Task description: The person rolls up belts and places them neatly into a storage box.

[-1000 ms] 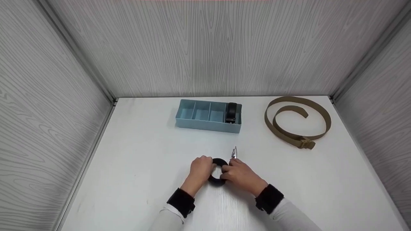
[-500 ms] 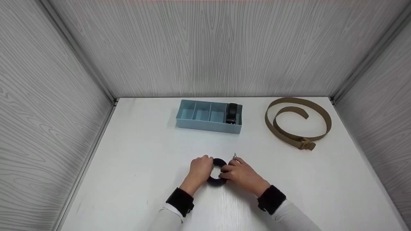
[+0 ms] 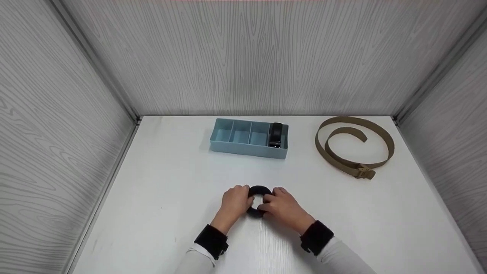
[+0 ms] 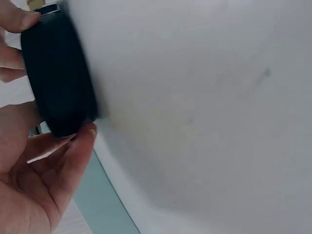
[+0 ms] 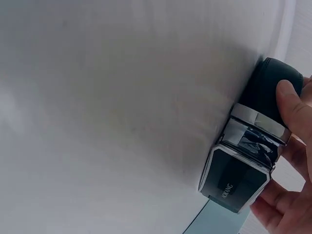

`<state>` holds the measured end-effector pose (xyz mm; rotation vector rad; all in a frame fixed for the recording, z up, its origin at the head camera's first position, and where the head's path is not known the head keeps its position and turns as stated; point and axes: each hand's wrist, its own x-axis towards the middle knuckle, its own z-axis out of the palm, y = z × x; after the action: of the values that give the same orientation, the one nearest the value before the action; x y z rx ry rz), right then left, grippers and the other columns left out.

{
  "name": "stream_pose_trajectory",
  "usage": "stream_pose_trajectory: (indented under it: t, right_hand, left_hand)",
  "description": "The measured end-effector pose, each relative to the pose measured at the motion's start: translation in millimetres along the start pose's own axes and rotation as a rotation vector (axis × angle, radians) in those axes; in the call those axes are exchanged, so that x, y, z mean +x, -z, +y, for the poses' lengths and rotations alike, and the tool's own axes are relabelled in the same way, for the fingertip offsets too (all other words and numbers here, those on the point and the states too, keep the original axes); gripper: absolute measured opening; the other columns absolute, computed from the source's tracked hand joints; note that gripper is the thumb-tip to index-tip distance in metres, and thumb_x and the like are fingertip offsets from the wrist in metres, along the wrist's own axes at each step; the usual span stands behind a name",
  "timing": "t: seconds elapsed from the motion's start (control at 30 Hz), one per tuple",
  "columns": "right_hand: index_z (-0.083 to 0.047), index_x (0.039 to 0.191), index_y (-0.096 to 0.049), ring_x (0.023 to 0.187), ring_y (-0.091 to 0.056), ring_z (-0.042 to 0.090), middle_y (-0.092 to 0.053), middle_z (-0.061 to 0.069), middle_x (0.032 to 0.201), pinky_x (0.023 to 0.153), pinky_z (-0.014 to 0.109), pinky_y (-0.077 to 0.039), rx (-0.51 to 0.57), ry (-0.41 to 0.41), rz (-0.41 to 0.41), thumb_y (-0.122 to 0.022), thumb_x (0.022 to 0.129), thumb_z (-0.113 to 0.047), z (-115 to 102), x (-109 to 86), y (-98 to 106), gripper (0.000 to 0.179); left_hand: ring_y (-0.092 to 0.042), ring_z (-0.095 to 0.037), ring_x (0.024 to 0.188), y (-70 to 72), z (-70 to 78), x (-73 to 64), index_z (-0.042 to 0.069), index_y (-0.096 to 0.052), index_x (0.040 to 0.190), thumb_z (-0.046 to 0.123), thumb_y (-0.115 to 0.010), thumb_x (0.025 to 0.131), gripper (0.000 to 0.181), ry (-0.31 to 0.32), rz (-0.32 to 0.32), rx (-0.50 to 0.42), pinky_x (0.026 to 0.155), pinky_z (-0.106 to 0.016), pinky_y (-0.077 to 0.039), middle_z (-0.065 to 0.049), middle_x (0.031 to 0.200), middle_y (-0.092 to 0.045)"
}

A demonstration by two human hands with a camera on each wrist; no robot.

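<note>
A black belt (image 3: 260,190) is rolled into a ring at the front middle of the table, between both hands. My left hand (image 3: 234,201) grips the left side of the roll; in the left wrist view, fingers and thumb pinch the dark strap (image 4: 58,73) at its edges. Gripping the roll's right side is my right hand (image 3: 287,211). The right wrist view shows the belt's shiny buckle (image 5: 234,178), with a dark plate and light lettering, lying along the outside of the roll under the right fingers. From the head view the buckle is hidden.
Behind the hands stands a light blue box (image 3: 247,148) with several compartments. Its rightmost compartment holds another rolled black belt (image 3: 276,133). A tan webbing belt (image 3: 355,121) lies loosely coiled at the back right. Grey wood-grain panels (image 3: 243,57) enclose the white table.
The shiny buckle end, which stuck out beyond the right fingers, has drawn in and gone from the head view. The hands and the rolled belt have stayed nearly in place.
</note>
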<state>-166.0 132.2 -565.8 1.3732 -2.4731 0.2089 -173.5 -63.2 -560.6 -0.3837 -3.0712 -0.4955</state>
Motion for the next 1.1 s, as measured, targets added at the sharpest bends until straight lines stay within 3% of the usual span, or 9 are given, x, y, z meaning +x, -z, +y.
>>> stream_pose_trajectory:
  t: [0.13,0.3,0.53,0.8,0.97,1.1]
  right_hand:
    - [-0.026,0.093,-0.077,0.076,-0.050,0.025,-0.062,-0.003,0.085,0.076,0.039,-0.044,-0.004,-0.027,0.000,-0.079,0.075,-0.033,-1,-0.6,-1,0.020]
    - [-0.019,0.099,-0.075,0.080,-0.051,0.023,-0.064,-0.003,0.093,0.081,0.038,-0.044,0.041,-0.032,-0.041,-0.079,0.080,-0.031,0,-3.1,1,0.023]
    - [-0.014,0.103,-0.073,0.095,-0.059,0.023,-0.065,-0.001,0.107,0.091,0.039,-0.044,0.072,-0.048,-0.067,-0.079,0.078,-0.033,7,-7.5,7,0.032]
    - [-0.016,0.099,-0.073,0.086,-0.062,0.020,-0.064,-0.002,0.102,0.088,0.038,-0.047,0.138,-0.087,-0.142,-0.081,0.076,-0.042,7,-5.8,11,0.036]
    - [-0.015,0.095,-0.072,0.083,-0.063,0.020,-0.065,-0.002,0.100,0.082,0.037,-0.049,0.104,-0.067,-0.146,-0.080,0.077,-0.042,5,-3.8,9,0.033]
    - [-0.014,0.094,-0.072,0.081,-0.063,0.020,-0.064,-0.002,0.097,0.078,0.037,-0.050,0.082,-0.064,-0.108,-0.078,0.077,-0.044,4,-4.8,6,0.034]
  left_hand:
    - [-0.067,-0.031,0.069,0.3,3.2,-0.9,0.002,-0.065,0.083,0.016,-0.070,0.087,0.016,0.045,-0.028,-0.037,0.057,-0.042,-0.051,-0.014,0.076,-0.066]
    - [-0.065,-0.031,0.066,-0.3,6.8,0.8,0.003,-0.066,0.080,0.006,-0.064,0.086,0.007,0.036,-0.016,0.005,0.054,-0.042,-0.051,-0.013,0.074,-0.063]
    - [-0.064,-0.032,0.067,-1.2,4.4,5.3,0.005,-0.066,0.085,0.008,-0.064,0.088,0.005,-0.034,0.027,0.101,0.054,-0.043,-0.050,-0.010,0.075,-0.063]
    - [-0.065,-0.032,0.070,-1.0,0.4,10.1,0.009,-0.069,0.098,0.014,-0.065,0.091,0.010,-0.117,-0.012,0.098,0.057,-0.042,-0.049,-0.009,0.082,-0.064]
    - [-0.064,-0.031,0.069,-4.5,-1.8,7.7,0.008,-0.069,0.101,0.015,-0.065,0.091,0.012,-0.108,0.022,0.066,0.056,-0.043,-0.049,-0.010,0.081,-0.063]
    - [-0.064,-0.033,0.070,-6.7,-1.2,2.0,0.005,-0.066,0.097,0.018,-0.067,0.091,0.015,-0.043,0.032,-0.019,0.059,-0.044,-0.050,-0.012,0.080,-0.062]
